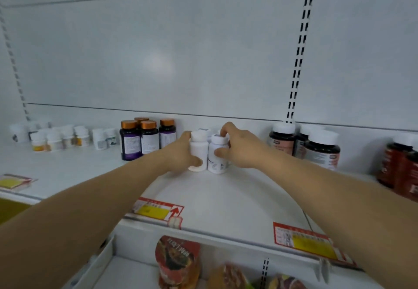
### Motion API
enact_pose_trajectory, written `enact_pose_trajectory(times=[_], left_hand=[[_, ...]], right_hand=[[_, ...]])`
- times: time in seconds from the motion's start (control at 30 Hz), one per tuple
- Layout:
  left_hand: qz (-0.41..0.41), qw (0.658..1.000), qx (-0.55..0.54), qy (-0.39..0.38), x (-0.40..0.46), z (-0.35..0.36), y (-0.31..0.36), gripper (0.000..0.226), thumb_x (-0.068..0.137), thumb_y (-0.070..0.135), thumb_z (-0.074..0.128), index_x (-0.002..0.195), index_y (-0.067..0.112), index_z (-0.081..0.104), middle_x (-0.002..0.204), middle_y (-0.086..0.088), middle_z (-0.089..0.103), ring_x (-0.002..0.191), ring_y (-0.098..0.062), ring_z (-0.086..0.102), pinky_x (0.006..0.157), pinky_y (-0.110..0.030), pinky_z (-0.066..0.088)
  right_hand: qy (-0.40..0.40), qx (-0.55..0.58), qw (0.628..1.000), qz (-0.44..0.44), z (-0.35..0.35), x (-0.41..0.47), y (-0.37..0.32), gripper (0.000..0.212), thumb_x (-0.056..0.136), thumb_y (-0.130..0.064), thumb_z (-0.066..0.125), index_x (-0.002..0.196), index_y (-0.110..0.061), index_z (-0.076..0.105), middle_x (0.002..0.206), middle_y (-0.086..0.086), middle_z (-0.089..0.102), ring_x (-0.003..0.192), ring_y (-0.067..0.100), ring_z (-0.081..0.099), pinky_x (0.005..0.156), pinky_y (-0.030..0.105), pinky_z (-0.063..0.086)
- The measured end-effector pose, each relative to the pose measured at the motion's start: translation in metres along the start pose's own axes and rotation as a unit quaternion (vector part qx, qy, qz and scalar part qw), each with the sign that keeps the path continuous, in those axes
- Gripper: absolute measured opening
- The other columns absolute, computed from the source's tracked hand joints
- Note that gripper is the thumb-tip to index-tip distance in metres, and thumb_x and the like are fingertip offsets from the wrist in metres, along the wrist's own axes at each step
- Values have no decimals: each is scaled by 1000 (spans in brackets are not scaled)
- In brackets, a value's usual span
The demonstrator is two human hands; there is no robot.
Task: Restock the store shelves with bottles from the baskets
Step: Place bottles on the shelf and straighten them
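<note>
the left hand (181, 155) grips a plain white bottle (199, 150) and the right hand (237, 148) grips a labelled white bottle (217, 155), side by side on the shelf (226, 193). dark orange-capped bottles (144, 138) stand just left; dark white-capped bottles (316, 144) right.

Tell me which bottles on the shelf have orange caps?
The dark purple-labelled bottles left of the left hand; the bottles elsewhere on the shelf have white caps.

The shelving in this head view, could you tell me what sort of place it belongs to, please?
Most likely a shop aisle, perhaps a pharmacy or supplement section. The white shelf carries price tags on its front edge, grouped rows of dark orange-capped bottles, and slotted uprights on the back panel.
</note>
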State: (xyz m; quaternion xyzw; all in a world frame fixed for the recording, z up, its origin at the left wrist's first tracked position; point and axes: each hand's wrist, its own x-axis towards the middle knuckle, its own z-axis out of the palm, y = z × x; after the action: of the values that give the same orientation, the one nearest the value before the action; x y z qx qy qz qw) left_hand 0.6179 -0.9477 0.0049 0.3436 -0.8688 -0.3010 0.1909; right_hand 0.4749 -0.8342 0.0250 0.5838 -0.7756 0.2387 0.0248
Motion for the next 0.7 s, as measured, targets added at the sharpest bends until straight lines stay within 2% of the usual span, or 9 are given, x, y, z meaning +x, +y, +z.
enact_pose_trajectory(times=[0.1, 0.2, 0.3, 0.37, 0.43, 0.5, 0.53, 0.6, 0.7], left_hand=[[15, 999, -51, 4, 6, -1, -3, 68, 77, 16, 73, 130, 21, 30, 115, -7, 55, 101, -23, 56, 89, -37, 49], [43, 988, -145, -15, 3, -13, -8, 61, 76, 17, 74, 123, 28, 37, 105, -4, 55, 97, -24, 59, 87, -44, 53], [67, 948, -307, -51, -6, -32, -13, 47, 83, 16, 68, 119, 32, 42, 109, -4, 55, 96, -26, 63, 77, -43, 57], [75, 919, -380, -74, -8, -42, -20, 41, 88, 16, 63, 121, 31, 43, 117, -7, 55, 100, -29, 63, 71, -39, 56], [75, 895, -428, -97, -10, -45, -26, 37, 92, 15, 54, 125, 28, 42, 121, -6, 55, 103, -28, 60, 72, -37, 52], [67, 861, -488, -124, -13, -43, -31, 36, 95, 8, 41, 127, 23, 42, 122, -7, 53, 102, -25, 55, 80, -38, 48], [67, 847, -510, -137, -15, -42, -33, 40, 94, 4, 37, 130, 21, 41, 123, -7, 52, 103, -24, 53, 83, -39, 47], [88, 841, -512, -150, -17, -42, -35, 44, 94, 2, 40, 134, 18, 40, 127, -8, 53, 107, -24, 55, 86, -41, 49], [122, 847, -497, -147, -21, -45, -37, 50, 88, 0, 55, 130, 25, 43, 124, -9, 55, 104, -27, 60, 84, -43, 55]], right_hand=[[7, 26, 999, 29, 0, 1, -7, 39, 87, -33, 60, 118, -20, 40, 89, 0, 52, 82, 20, 52, 62, 29, 39], [50, 172, 981, 76, 2, 4, -19, 29, 88, -28, 56, 114, -27, 43, 89, 0, 52, 76, 18, 54, 62, 29, 49], [120, 368, 913, 133, 5, 10, -38, 22, 91, -21, 41, 109, -31, 48, 101, 2, 56, 85, 19, 58, 75, 39, 55], [157, 460, 860, 156, 8, 13, -53, 25, 92, -16, 34, 100, -30, 53, 96, 1, 57, 80, 17, 56, 75, 35, 50], [184, 550, 797, 167, 13, 13, -64, 27, 93, -16, 34, 92, -27, 59, 89, 2, 58, 72, 18, 57, 76, 35, 48], [192, 594, 762, 171, 20, 9, -69, 27, 95, -21, 37, 92, -28, 63, 82, 0, 62, 66, 17, 60, 78, 38, 46], [188, 603, 756, 172, 24, 6, -69, 24, 95, -25, 40, 91, -28, 63, 76, -2, 64, 62, 16, 62, 77, 38, 45], [165, 612, 755, 166, 29, 1, -69, 18, 94, -36, 45, 91, -29, 62, 69, -4, 65, 62, 16, 62, 74, 37, 43], [156, 607, 768, 132, 33, -4, -66, 16, 97, -29, 43, 102, -35, 57, 87, -5, 63, 76, 16, 60, 76, 38, 44]])
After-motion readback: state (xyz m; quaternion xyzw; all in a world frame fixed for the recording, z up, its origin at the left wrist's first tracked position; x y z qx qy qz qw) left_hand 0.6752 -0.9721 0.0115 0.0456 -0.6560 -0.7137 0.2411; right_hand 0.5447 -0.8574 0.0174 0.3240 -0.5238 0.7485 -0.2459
